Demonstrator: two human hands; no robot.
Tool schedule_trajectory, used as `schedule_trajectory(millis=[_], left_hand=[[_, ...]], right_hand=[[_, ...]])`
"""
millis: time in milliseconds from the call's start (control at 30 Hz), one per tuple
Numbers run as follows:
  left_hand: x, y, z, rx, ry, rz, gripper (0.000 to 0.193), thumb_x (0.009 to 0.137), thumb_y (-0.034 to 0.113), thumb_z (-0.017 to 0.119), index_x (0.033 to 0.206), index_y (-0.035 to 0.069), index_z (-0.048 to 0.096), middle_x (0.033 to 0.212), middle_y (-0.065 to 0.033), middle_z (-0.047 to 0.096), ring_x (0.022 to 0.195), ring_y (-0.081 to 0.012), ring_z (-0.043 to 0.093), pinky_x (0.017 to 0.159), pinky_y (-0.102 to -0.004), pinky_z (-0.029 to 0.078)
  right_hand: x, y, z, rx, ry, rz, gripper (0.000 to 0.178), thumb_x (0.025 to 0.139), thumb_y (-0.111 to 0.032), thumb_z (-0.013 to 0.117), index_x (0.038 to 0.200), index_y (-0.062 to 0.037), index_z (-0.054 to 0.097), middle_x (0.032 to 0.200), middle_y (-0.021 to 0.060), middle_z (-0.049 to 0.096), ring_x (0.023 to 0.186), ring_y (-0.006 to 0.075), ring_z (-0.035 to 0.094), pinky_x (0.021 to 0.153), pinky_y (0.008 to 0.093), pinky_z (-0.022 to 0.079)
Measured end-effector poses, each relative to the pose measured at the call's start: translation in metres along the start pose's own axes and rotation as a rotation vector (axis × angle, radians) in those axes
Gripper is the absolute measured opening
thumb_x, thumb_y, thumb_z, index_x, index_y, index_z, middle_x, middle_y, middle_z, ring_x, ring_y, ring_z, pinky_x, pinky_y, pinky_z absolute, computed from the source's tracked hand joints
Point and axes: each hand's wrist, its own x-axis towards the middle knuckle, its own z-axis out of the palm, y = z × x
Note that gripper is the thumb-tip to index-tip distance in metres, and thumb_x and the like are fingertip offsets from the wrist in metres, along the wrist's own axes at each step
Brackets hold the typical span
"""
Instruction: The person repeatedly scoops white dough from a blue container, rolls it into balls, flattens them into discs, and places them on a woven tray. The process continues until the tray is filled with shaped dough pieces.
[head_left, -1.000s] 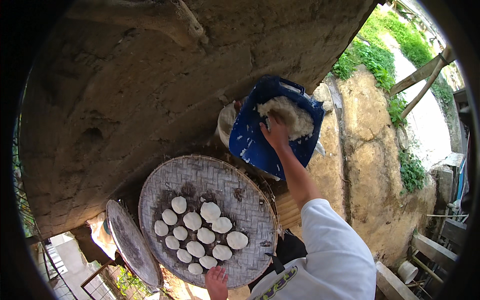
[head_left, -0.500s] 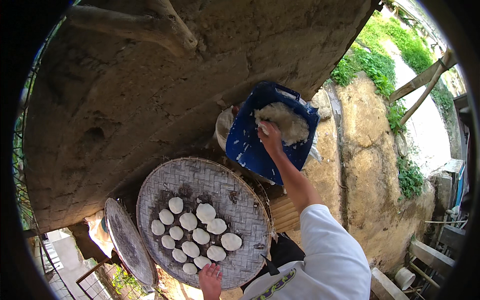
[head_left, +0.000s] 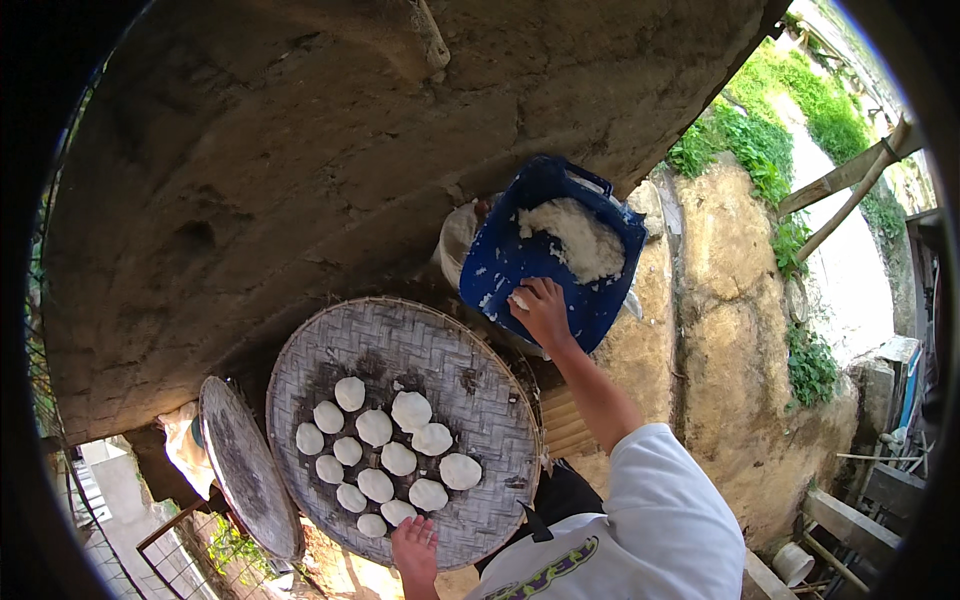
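Balls (head_left: pixel 398 458) number fifteen; right hand (head_left: pixel 545 314) holds one white lump (head_left: pixel 519 300)

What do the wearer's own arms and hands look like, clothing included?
The right hand and left hand are bare, with no glove visible. The right arm has a plain white short sleeve that leaves the forearm uncovered; no watch or bracelet shows on it. The left sleeve is out of view.

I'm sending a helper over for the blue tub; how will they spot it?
Find the large round woven tray of white lumps. Beyond it, rightward, sits the blue tub, right hand over it. Unlike the tray, it's angular, holding a loose white mass.
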Motion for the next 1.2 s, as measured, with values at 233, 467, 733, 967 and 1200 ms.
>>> schedule_trajectory(millis=[233,467,733,967,1200], left_hand=[[0.002,0.004,-0.009,-0.022,-0.014,0.002,0.046,0.097,0.043,0.054,0.128,0.009,0.052,0.125,-0.0076,0.059,0.117,-0.0265,0.057,0.098,-0.0455,0.042],[0.010,0.003,-0.013,-0.005,0.001,0.009,0.044,0.097,0.043,0.053,0.127,0.011,0.053,0.124,-0.0076,0.059,0.116,-0.0266,0.058,0.098,-0.0459,0.042],[0.010,-0.004,-0.017,-0.051,-0.070,-0.014,0.040,0.099,0.043,0.052,0.124,0.011,0.054,0.124,-0.0061,0.061,0.116,-0.0264,0.058,0.098,-0.0460,0.042],[0.012,0.002,-0.005,-0.161,-0.147,0.046,0.039,0.100,0.043,0.052,0.121,0.010,0.055,0.121,-0.0095,0.062,0.113,-0.0275,0.061,0.095,-0.0440,0.044],[0.006,0.013,0.101,-0.326,-0.512,0.126,0.053,0.101,0.053,0.048,0.129,0.009,0.054,0.132,-0.0135,0.060,0.125,-0.0302,0.056,0.099,-0.0445,0.044]], right_hand=[[0.011,-0.004,-0.019,0.081,0.227,-0.099,0.035,0.083,-0.022,0.082,0.113,-0.0126,0.066,0.108,0.0094,0.061,0.105,0.0309,0.058,0.096,0.0487,0.043],[0.013,-0.014,-0.018,0.015,0.258,0.149,0.041,0.083,-0.026,0.081,0.118,-0.0106,0.066,0.118,0.0147,0.058,0.115,0.0354,0.056,0.099,0.0525,0.043],[-0.006,-0.028,-0.005,-0.103,0.211,-0.042,0.038,0.079,-0.023,0.082,0.113,-0.0132,0.068,0.118,0.0115,0.059,0.113,0.0330,0.056,0.093,0.0462,0.047],[0.035,0.005,-0.026,0.367,0.096,0.594,0.026,0.093,-0.024,0.074,0.111,-0.0048,0.074,0.105,0.0138,0.069,0.093,0.0299,0.068,0.079,0.0404,0.054],[-0.058,-0.131,-0.097,1.760,0.160,0.843,0.044,0.106,-0.043,0.053,0.132,-0.0076,0.051,0.121,0.0094,0.063,0.113,0.0263,0.062,0.096,0.0420,0.051]])
